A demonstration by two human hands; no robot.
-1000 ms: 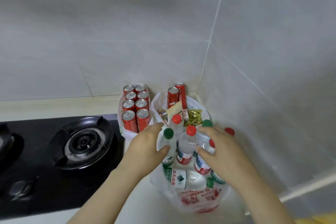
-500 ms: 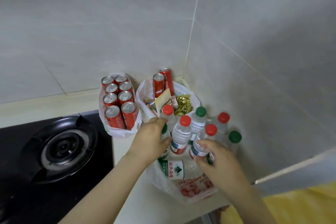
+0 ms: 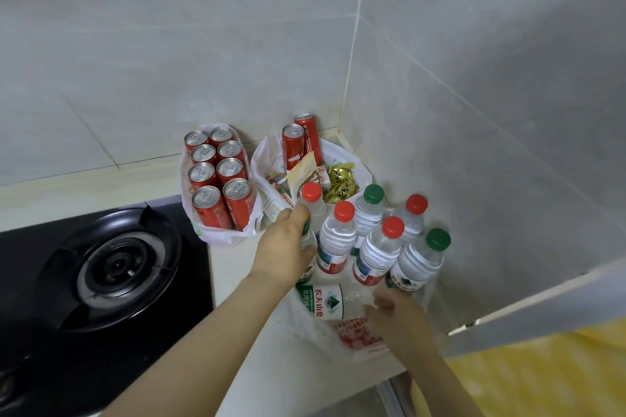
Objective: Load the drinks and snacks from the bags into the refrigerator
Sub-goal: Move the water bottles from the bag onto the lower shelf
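Several upright water bottles (image 3: 379, 247) with red or green caps stand in a white plastic bag (image 3: 355, 338) in the counter corner. My left hand (image 3: 284, 247) is wrapped around a green-capped bottle (image 3: 308, 237) at the bag's left side. Another bottle lies flat (image 3: 321, 301) at the front of the bag, and my right hand (image 3: 396, 318) rests on its clear end, blurred. Behind stands a snack bag (image 3: 267, 159) with two red cans (image 3: 298, 145), a packet (image 3: 305, 173) and gold-wrapped sweets (image 3: 342, 183). A third bag holds several red cans (image 3: 216, 186).
A black gas hob with a burner (image 3: 118, 267) lies left of the bags. Tiled walls meet in a corner (image 3: 349, 78) right behind them. A grey ledge (image 3: 542, 298) and a yellow surface (image 3: 542, 376) are at the lower right, past the counter edge.
My right hand has dropped from the upright bottles to the lying bottle at the bag's front. My left hand has stayed on the green-capped bottle. The view has shifted right and down.
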